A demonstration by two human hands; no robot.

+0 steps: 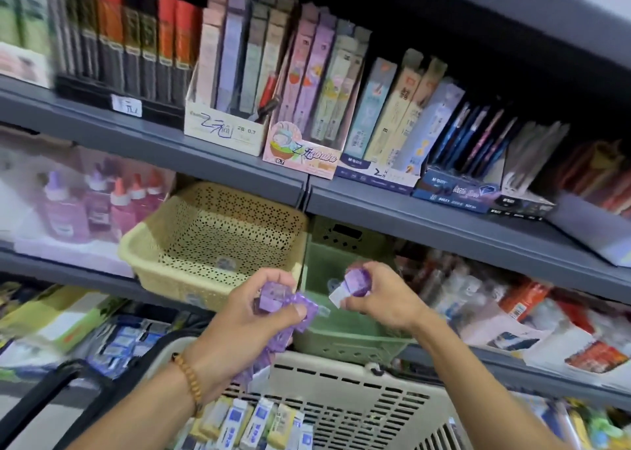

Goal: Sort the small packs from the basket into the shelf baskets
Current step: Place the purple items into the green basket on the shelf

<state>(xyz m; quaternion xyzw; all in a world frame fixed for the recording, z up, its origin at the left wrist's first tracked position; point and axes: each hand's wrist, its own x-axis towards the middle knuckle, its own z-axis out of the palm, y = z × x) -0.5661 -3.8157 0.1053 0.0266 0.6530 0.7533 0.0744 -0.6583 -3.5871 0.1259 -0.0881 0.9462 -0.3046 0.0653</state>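
While gripping purple packs (273,304), label "0.7" (280,161) (legible)

A: Grey shelf (444,210) up top, and it carries upright boxes of pen packs (307,84) side by side.

B: On the shelf below, a yellow basket (211,241) stands just beside a green basket (341,326), with glue bottles (102,200) to the left.

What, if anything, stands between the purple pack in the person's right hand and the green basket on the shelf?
Nothing visible does. The right hand pinches a purple pack in front of the green basket, whose open top is clear. The left hand, gripping more purple packs, is off to one side.
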